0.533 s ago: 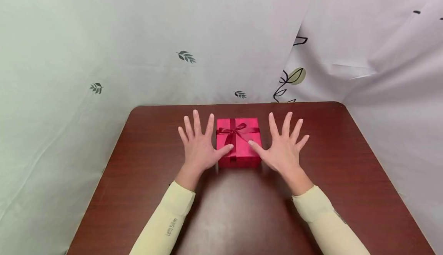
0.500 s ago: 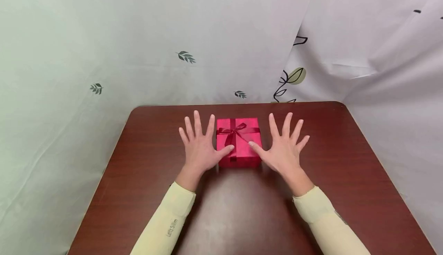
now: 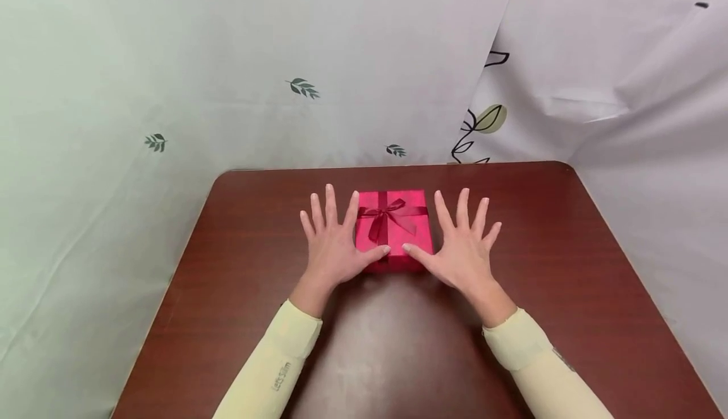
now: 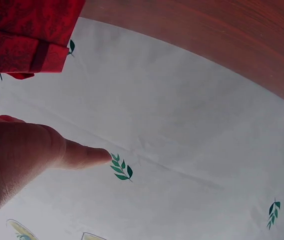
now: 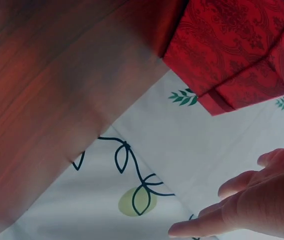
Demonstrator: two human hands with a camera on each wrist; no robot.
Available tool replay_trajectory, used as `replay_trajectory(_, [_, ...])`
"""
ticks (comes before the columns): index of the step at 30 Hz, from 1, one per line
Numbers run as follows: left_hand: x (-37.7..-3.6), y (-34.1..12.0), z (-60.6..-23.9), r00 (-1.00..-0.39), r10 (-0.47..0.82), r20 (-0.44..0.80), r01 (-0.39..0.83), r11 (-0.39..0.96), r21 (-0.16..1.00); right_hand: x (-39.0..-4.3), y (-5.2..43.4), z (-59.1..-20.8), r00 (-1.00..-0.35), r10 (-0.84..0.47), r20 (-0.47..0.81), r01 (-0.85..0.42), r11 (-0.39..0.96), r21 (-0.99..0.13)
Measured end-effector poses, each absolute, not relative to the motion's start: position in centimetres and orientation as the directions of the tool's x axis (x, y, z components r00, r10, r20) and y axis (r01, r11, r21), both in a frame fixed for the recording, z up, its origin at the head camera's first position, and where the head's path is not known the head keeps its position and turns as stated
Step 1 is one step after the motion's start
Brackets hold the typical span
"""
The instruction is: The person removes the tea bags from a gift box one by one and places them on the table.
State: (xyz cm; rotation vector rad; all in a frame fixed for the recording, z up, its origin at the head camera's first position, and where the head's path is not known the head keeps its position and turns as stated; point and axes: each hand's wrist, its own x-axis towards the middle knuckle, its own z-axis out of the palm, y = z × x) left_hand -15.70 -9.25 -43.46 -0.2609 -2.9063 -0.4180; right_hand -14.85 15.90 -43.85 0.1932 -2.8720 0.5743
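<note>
The box (image 3: 392, 229) sits mid-table (image 3: 569, 261), ribbon (image 3: 387, 217) tied on top. My left hand (image 3: 332, 248) and right hand (image 3: 463, 251) flank it, fingers spread wide, holding nothing; both thumbs lie at its near edge. Step in hand, as I judge it: framing the box. A grasp calls for closing inward on both sides.

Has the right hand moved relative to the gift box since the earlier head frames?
Yes. The right hand has drawn leftward toward the left hand: its thumb tip now lies nearer the ribbon at the front edge of the red gift box.
</note>
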Motion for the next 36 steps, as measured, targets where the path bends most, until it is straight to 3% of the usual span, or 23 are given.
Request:
replay_trajectory(26, [-14.4,-8.7,-45.3,-0.97,0.215,0.114,0.234,0.953,0.192,-14.5,15.0,-46.0,-0.966,-0.21,0.148,-0.246,0.92,-0.306])
replay_trajectory(36, [-13.9,-8.7,-45.2,-0.97,0.219,0.106,0.234,0.958,0.167,-14.3,14.6,-46.3,-0.947,-0.253,0.199,-0.307,0.896,-0.32])
